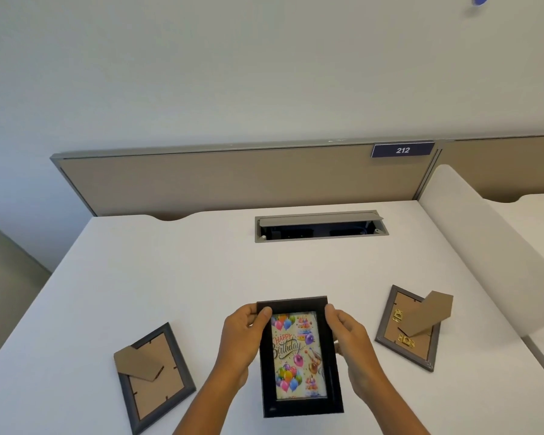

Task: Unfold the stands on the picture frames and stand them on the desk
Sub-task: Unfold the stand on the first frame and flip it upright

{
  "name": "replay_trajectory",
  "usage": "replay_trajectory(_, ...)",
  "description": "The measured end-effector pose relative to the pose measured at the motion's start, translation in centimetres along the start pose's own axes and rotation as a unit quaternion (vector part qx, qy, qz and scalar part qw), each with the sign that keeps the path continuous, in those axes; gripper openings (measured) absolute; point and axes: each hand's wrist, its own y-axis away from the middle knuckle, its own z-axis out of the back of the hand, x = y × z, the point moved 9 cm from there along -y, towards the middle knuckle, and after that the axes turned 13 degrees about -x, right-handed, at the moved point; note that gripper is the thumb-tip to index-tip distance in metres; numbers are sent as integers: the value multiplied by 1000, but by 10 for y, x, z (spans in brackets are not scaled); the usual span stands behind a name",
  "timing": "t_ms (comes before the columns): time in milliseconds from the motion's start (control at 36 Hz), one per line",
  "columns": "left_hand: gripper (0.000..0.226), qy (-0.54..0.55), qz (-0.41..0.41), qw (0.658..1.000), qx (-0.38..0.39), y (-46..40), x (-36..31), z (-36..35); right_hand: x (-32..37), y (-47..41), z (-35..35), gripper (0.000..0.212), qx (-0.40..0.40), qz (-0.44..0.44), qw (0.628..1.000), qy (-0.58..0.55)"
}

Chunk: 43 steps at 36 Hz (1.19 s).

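Both hands, the left hand (244, 335) and right hand (349, 337), are gripping the black frame (299, 356) by its upper sides above the desk (201, 262), so lowering it squarely, leaning back onto its unseen stand, is looking wisest.

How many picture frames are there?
3. A black frame held in both hands at the middle, a grey frame lying face down on the left, another grey one face down on the right.
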Motion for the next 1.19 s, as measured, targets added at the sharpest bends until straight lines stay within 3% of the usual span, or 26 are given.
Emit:
replay_trajectory(306,23,1,11,1000,11,10,-13,-10,-24,21,9,72,19,-93,995,5)
replay_trajectory(500,22,-9,12,1000,21,16,-12,-21,-33,28,15,64,44,-147,987,-37)
replay_trajectory(750,19,17,-4,998,55,18,-11,-42,-42,23,31,69,45,-152,982,-99)
replay_trajectory(889,16,56,-20,994,91,20,-12,-61,-46,13,40,85,39,-144,981,-122)
replay_trajectory(1028,17,50,-39,991,114,19,-11,-77,-50,3,42,76,12,-131,979,-156)
replay_trajectory(1194,19,41,-43,993,106,9,-5,-86,-54,-10,38,79,2,-117,979,-166)
